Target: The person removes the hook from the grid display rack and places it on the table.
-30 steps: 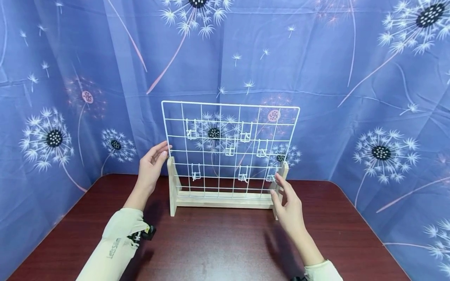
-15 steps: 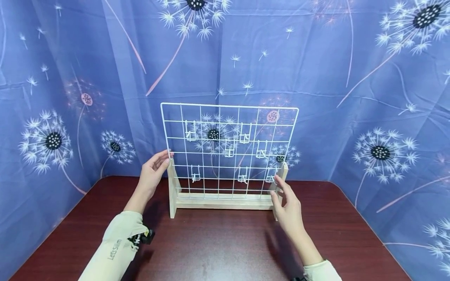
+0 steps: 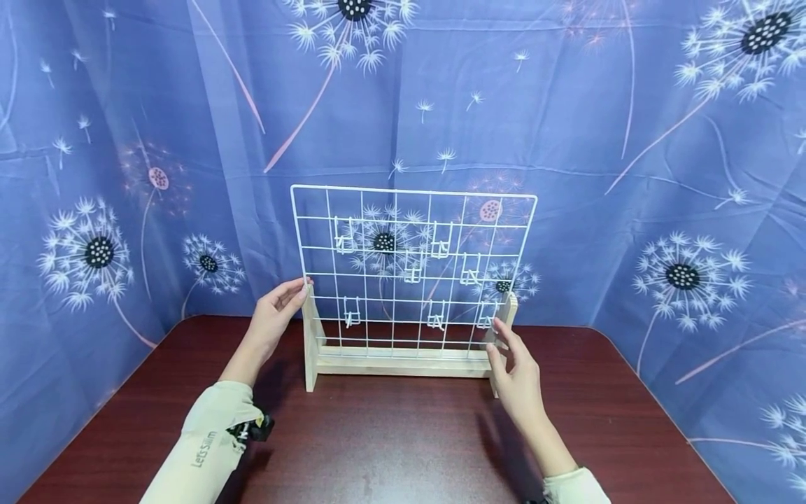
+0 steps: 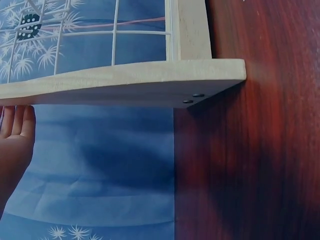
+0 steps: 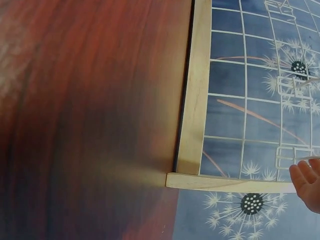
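Even, gentle pressure probably suited the grid (image 3: 393,276), with the left hand (image 3: 272,315) straight-fingered at the left post (image 3: 310,343) and the right hand (image 3: 521,376) loosely spread by the right post (image 3: 511,305).

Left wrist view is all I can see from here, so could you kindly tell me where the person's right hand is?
Observer: In the head view, the right hand is by the right upright of the wooden stand, its fingertips close to the lower right hook; I cannot tell whether they touch it.
Operator: Thank you; may I ask how many hooks hang on the grid altogether?
Observer: The head view shows seven white hooks on the wire grid.
Operator: And does the grid reach higher than the stand's side pieces?
Observer: Yes, its top edge rises well above both of them.
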{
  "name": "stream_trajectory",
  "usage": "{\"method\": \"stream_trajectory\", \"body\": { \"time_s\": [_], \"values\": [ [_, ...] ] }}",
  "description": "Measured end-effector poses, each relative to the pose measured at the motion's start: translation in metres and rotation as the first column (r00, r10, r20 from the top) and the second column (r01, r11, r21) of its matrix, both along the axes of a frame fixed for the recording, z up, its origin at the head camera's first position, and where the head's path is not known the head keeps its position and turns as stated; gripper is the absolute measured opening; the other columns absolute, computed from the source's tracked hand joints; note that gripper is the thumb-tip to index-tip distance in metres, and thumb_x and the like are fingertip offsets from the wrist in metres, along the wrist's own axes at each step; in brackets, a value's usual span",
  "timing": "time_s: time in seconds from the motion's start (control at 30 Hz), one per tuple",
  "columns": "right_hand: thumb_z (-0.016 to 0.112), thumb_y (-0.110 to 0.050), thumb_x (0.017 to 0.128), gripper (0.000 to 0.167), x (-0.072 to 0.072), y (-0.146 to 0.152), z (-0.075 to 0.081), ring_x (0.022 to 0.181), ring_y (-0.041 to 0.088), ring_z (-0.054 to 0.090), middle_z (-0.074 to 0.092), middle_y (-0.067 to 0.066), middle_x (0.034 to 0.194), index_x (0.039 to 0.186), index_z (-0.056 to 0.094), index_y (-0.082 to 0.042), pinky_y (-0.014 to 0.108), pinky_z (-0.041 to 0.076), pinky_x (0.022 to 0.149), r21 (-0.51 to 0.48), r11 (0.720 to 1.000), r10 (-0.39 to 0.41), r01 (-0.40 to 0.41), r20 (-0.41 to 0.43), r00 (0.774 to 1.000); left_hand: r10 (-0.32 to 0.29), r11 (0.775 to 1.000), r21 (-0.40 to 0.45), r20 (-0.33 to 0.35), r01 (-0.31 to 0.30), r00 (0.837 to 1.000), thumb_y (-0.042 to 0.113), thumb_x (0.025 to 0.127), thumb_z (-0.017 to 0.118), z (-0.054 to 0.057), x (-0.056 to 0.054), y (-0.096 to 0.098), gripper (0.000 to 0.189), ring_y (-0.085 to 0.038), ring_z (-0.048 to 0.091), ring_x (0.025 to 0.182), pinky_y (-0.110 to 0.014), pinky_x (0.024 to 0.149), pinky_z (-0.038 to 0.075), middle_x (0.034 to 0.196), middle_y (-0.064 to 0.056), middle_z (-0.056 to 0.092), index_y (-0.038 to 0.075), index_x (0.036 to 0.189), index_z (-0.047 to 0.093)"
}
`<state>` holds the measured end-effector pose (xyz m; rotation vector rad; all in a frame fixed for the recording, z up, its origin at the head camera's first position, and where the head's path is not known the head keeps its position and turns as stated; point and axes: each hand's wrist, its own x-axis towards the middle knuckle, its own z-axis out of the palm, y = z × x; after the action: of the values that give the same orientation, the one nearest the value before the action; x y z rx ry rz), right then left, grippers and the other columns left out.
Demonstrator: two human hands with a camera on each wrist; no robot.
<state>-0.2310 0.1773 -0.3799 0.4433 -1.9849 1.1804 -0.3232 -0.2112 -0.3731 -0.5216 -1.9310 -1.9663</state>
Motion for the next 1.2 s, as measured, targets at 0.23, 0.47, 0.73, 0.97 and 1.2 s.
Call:
{"method": "stream_trajectory", "body": {
  "time_s": [0.23, 0.47, 0.73, 0.97, 1.2],
  "values": [
    [0.061, 0.015, 0.086, 0.040, -0.021, 0.011, -0.023, 0.099, -0.012, 0.054, 0.063, 0.025, 0.115, 0.125, 0.058, 0.008, 0.006, 0.048, 0.076, -0.027, 1.000, -0.013, 0.011, -0.039, 0.999, 0.007, 0.998, -0.064, 0.024, -0.006, 1.000, 0.015, 0.099, 0.056, -0.003, -0.004, -0.001, 0.043, 0.003, 0.056, 0.109, -0.013, 0.095, 0.043, 0.116, 0.011, 0.065, -0.011, 0.132, 0.049],
    [0.063, 0.008, 0.088, 0.035, -0.036, 0.017, -0.037, 0.092, 0.011, 0.064, 0.067, 0.019, 0.110, 0.122, 0.064, 0.000, 0.006, 0.045, 0.067, -0.028, 0.996, -0.086, 0.084, -0.064, 0.994, 0.030, 0.997, -0.077, 0.041, -0.026, 0.999, 0.017, 0.098, 0.058, -0.001, -0.004, 0.000, 0.043, 0.003, 0.057, 0.108, -0.013, 0.094, 0.044, 0.114, 0.013, 0.065, -0.009, 0.132, 0.051],
    [0.063, 0.009, 0.087, 0.030, -0.042, 0.018, -0.041, 0.075, -0.001, 0.052, 0.069, 0.016, 0.104, 0.116, 0.067, 0.001, 0.019, 0.036, 0.051, -0.010, 0.992, -0.129, 0.129, -0.092, 0.987, 0.045, 0.996, -0.081, 0.028, -0.043, 0.999, 0.015, 0.098, 0.057, -0.001, -0.002, 0.000, 0.042, 0.003, 0.057, 0.108, -0.012, 0.094, 0.043, 0.119, 0.004, 0.065, -0.010, 0.131, 0.050],
    [0.064, 0.007, 0.088, 0.027, -0.045, 0.018, -0.041, 0.060, 0.005, 0.040, 0.069, 0.014, 0.103, 0.113, 0.070, -0.002, 0.018, 0.034, 0.051, 0.007, 0.989, -0.146, 0.148, -0.131, 0.980, 0.061, 0.995, -0.084, 0.032, -0.058, 0.998, 0.014, 0.098, 0.057, -0.002, 0.000, 0.000, 0.041, 0.003, 0.056, 0.108, -0.012, 0.095, 0.043, 0.127, -0.009, 0.061, -0.009, 0.131, 0.051],
    [0.064, 0.005, 0.089, 0.026, -0.046, 0.018, -0.039, 0.066, 0.002, 0.045, 0.070, 0.012, 0.107, 0.113, 0.070, -0.003, 0.017, 0.037, 0.053, 0.007, 0.989, -0.149, 0.151, -0.112, 0.982, 0.072, 0.993, -0.101, 0.040, -0.068, 0.997, 0.016, 0.099, 0.056, -0.002, -0.001, -0.001, 0.041, 0.004, 0.054, 0.109, -0.011, 0.095, 0.042, 0.134, -0.026, 0.051, -0.007, 0.132, 0.051]
  ]
}}
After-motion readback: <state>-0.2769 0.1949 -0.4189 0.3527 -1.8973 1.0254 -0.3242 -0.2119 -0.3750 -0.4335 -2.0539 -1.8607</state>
